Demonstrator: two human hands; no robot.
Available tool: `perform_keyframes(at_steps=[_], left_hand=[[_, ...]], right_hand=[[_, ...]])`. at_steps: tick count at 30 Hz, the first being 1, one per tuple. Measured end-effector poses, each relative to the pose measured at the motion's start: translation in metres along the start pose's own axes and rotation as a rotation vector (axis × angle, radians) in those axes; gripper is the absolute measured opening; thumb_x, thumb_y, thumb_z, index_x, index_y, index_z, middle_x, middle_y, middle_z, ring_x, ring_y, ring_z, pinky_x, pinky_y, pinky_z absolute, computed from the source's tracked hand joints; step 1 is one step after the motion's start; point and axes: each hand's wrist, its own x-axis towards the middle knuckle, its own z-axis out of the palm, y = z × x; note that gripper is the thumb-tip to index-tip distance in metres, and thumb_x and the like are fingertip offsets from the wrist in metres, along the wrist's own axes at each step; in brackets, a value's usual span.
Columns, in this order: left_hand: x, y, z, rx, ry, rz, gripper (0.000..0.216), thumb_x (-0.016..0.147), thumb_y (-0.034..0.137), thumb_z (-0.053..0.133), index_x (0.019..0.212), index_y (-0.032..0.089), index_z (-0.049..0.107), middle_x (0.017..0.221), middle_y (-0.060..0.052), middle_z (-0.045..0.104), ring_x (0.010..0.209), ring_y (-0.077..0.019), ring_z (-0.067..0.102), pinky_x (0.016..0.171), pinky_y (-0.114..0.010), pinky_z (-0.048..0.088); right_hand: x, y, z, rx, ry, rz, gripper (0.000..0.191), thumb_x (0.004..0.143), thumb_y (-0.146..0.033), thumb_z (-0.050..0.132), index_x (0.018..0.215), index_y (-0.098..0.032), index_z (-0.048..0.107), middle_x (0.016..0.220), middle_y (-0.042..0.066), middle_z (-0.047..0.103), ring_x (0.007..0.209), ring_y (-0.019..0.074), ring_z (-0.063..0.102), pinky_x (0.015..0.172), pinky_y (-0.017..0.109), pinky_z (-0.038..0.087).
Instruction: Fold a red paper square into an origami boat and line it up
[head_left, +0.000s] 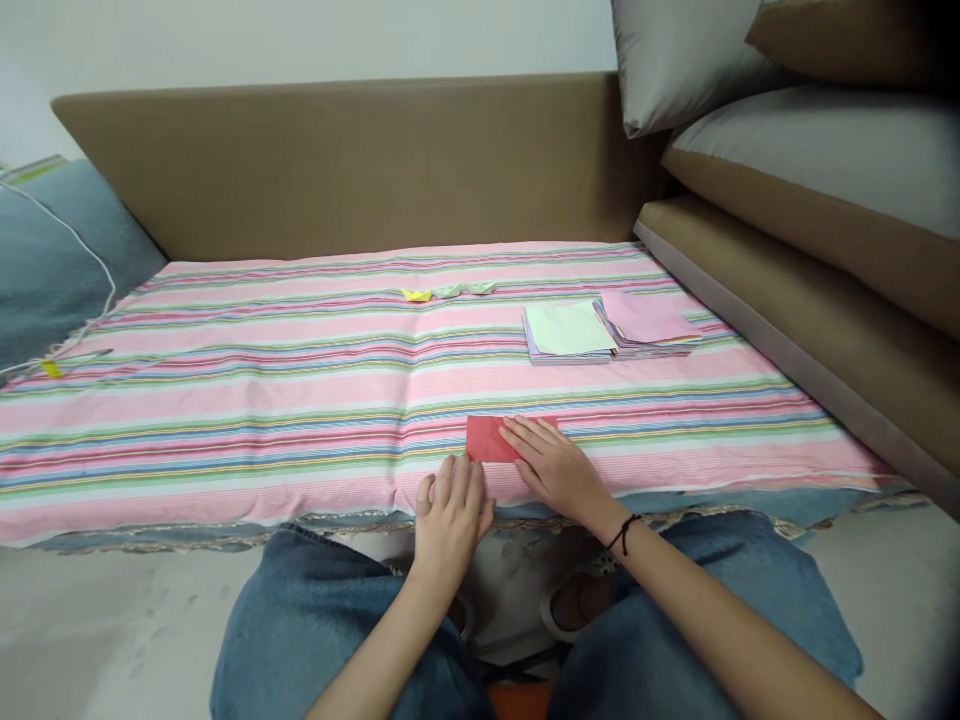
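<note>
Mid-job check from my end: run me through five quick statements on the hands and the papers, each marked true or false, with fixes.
1. The right hand rests on the red paper. True.
2. The left hand lies on the pink-topped stack. False: it is at the near edge of the red paper.
3. Beyond the red paper, three small folded papers stand in a row. True.
4. The black band is on the left wrist. False: it is on the right wrist.
5. A pale green sheet tops the left one of the two paper stacks. True.
</note>
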Motion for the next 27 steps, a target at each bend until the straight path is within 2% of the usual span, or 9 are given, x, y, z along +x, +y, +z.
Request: perform_keyframes(at_steps=[8, 17, 22, 27], left_hand=[[-0.001, -0.005, -0.002, 0.041, -0.011, -0.003, 0.039, 0.085, 0.034, 0.049, 0.120, 0.019, 0.056, 0.116, -0.011, 0.062, 0.114, -0.0278, 0.050, 0.097, -0.041, 0.026], [0.004, -0.010, -0.009, 0.068, -0.098, -0.001, 0.036, 0.084, 0.032, 0.050, 0.114, 0.015, 0.058, 0.111, -0.011, 0.063, 0.108, -0.0277, 0.052, 0.092, -0.042, 0.031], [0.006, -0.010, -0.008, 0.135, -0.159, 0.098, 0.037, 0.082, 0.026, 0.051, 0.115, 0.011, 0.057, 0.113, -0.013, 0.060, 0.109, -0.0265, 0.050, 0.095, -0.041, 0.034], [0.006, -0.002, -0.013, 0.318, -0.220, 0.192, 0.037, 0.083, 0.016, 0.045, 0.116, 0.005, 0.056, 0.114, -0.016, 0.058, 0.107, -0.0272, 0.051, 0.096, -0.041, 0.037]], right_hand=[[-0.001, 0.001, 0.001, -0.002, 0.011, -0.013, 0.047, 0.089, -0.021, 0.038, 0.136, -0.019, 0.039, 0.141, 0.006, 0.041, 0.130, 0.0212, 0.035, 0.108, 0.045, 0.030], [-0.001, 0.001, 0.003, -0.012, -0.002, -0.008, 0.047, 0.090, -0.022, 0.038, 0.137, -0.019, 0.037, 0.142, 0.006, 0.039, 0.130, 0.0223, 0.035, 0.108, 0.045, 0.030], [-0.001, 0.001, 0.003, -0.020, 0.007, -0.024, 0.047, 0.090, -0.022, 0.038, 0.137, -0.018, 0.037, 0.141, 0.007, 0.040, 0.130, 0.0218, 0.036, 0.108, 0.045, 0.030], [-0.002, 0.000, 0.005, -0.029, 0.021, -0.026, 0.046, 0.090, -0.022, 0.038, 0.136, -0.018, 0.039, 0.141, 0.007, 0.041, 0.129, 0.0219, 0.036, 0.107, 0.045, 0.031]])
